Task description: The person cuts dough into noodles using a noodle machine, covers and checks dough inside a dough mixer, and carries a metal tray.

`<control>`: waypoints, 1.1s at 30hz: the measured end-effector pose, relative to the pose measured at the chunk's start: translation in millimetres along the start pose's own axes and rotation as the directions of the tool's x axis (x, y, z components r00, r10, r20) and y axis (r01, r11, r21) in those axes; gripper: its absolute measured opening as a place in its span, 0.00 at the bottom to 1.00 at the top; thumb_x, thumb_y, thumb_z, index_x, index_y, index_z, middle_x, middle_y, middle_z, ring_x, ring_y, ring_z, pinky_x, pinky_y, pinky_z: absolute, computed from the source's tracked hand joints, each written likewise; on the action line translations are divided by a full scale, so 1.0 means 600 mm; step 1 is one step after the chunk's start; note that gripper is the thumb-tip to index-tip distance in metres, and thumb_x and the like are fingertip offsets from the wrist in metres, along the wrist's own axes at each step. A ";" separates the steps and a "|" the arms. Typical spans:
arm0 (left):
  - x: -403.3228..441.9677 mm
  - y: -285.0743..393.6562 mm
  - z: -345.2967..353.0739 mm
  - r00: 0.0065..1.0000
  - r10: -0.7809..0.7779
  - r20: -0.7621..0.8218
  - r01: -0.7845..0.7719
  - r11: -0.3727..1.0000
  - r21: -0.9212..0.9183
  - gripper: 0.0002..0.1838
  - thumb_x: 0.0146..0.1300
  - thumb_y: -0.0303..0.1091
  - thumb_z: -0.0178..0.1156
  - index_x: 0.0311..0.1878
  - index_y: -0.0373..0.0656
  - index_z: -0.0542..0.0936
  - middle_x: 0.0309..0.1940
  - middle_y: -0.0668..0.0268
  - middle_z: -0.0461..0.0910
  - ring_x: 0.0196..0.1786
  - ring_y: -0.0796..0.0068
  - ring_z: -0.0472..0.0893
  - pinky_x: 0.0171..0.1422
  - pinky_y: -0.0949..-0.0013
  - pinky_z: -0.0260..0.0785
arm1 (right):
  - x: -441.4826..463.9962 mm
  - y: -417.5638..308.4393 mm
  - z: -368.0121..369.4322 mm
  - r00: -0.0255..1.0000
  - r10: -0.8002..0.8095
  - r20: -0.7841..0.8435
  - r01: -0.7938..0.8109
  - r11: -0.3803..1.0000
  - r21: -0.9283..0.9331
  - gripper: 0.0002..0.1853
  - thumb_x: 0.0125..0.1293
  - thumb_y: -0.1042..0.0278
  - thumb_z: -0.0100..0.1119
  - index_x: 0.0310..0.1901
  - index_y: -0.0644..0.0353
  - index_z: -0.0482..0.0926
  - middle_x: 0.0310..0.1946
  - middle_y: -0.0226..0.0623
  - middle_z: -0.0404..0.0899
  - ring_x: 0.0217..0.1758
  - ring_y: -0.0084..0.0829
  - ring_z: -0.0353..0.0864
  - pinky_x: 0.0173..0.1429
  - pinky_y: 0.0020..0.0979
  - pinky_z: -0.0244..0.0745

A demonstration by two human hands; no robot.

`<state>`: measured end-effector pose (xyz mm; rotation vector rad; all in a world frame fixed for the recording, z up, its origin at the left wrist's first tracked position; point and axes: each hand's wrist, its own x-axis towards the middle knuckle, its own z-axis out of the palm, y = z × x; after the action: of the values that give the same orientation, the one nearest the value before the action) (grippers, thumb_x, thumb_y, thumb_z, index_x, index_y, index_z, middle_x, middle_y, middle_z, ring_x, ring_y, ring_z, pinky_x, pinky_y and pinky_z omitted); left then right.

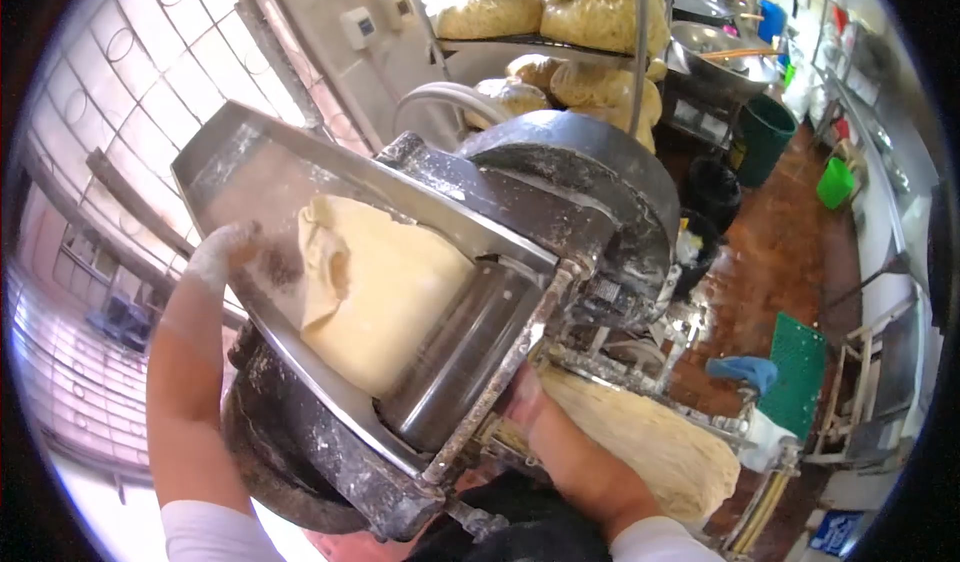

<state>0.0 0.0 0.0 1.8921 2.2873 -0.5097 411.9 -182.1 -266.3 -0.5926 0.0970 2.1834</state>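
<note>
A folded sheet of pale dough (385, 287) lies in the metal tray (345, 177) of a roller machine, its lower right edge against the steel roller (460, 347). My left hand (238, 245), dusted with flour and blurred, is over the tray's left side, apart from the dough; its fingers are smeared. My right hand (520, 397) reaches beneath the machine's front bar (500, 377), its fingers hidden behind it. Beside my right forearm, a long slab of dough (640, 432) rests on the lower part of the machine.
A large wheel guard (590, 162) stands on the machine's far side. Bagged yellowish goods (600, 7) fill a rack behind. On the right are a green bin (768, 137), black buckets (712, 192), a green mat (795, 372) and a blue cloth (742, 372). A barred window (150, 52) is at left.
</note>
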 end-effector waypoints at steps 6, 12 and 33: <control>-0.240 0.116 -0.080 0.847 0.084 -0.525 -0.181 0.974 -0.135 0.27 0.62 0.46 0.56 0.62 0.44 0.72 0.59 0.54 0.74 0.62 0.59 0.73 0.65 0.64 0.64 | 0.042 -0.005 -0.006 0.999 -0.006 0.049 0.000 0.993 0.115 0.25 0.69 0.44 0.46 0.53 0.58 0.76 0.50 0.43 0.78 0.50 0.39 0.79 0.56 0.44 0.74; -0.374 -0.020 0.003 0.765 -0.026 -0.643 -0.314 0.858 -0.408 0.26 0.65 0.38 0.55 0.62 0.31 0.68 0.62 0.50 0.70 0.66 0.56 0.68 0.69 0.60 0.59 | 0.041 -0.023 0.013 0.994 -0.066 0.091 0.064 0.998 0.022 0.26 0.68 0.43 0.47 0.53 0.58 0.76 0.51 0.44 0.78 0.50 0.40 0.80 0.56 0.46 0.74; -0.574 -0.012 0.767 0.873 0.092 0.478 0.196 0.833 -0.518 0.27 0.62 0.47 0.61 0.62 0.48 0.72 0.43 0.63 0.78 0.45 0.70 0.77 0.51 0.67 0.70 | 0.073 0.053 -0.086 0.999 -0.026 -0.033 0.025 1.000 -0.019 0.33 0.66 0.42 0.47 0.61 0.64 0.69 0.57 0.50 0.71 0.57 0.48 0.72 0.60 0.47 0.69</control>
<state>11.5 -475.9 -321.9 1.2433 1.8761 -0.2412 384.1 -184.6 -335.6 -0.6377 0.0871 2.1520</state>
